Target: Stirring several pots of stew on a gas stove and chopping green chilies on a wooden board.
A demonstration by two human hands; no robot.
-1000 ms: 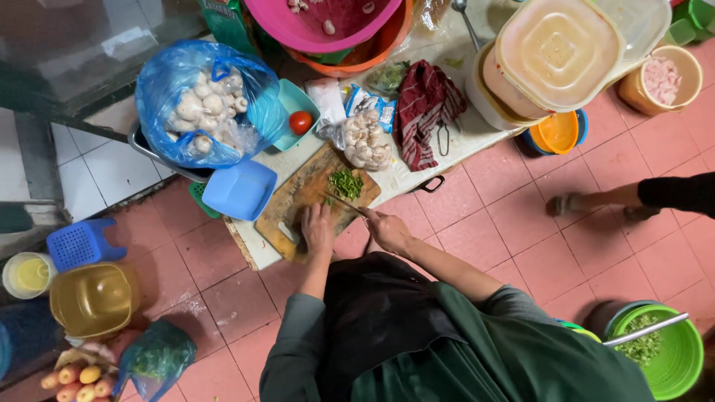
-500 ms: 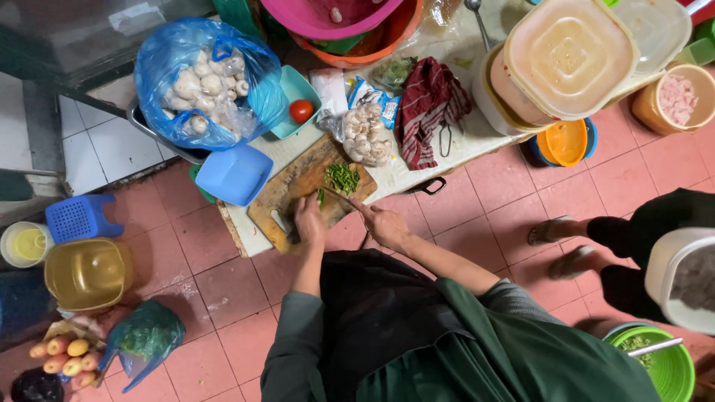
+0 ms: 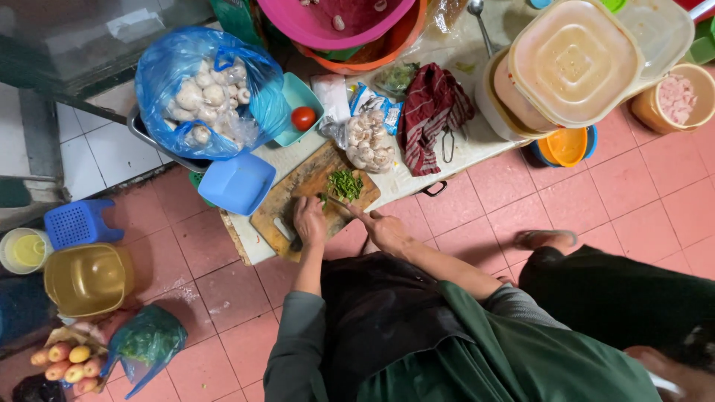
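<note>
Fingers of the left hand press down, close together, on green stalks lying on the brown wooden cutting board; whether they curl around the stalks cannot be told. The right hand is clamped on the handle of a knife, whose blade points toward the left fingertips. Just beyond the blade sits a small heap of chopped green herbs, finely cut and loose, so part of the chopping looks done, while the uncut length under the left hand seems left. Past the board lie a clear bag of pale mushrooms, a red tomato in a teal dish, a dark red cloth and a blue plastic bag of mushrooms.
</note>
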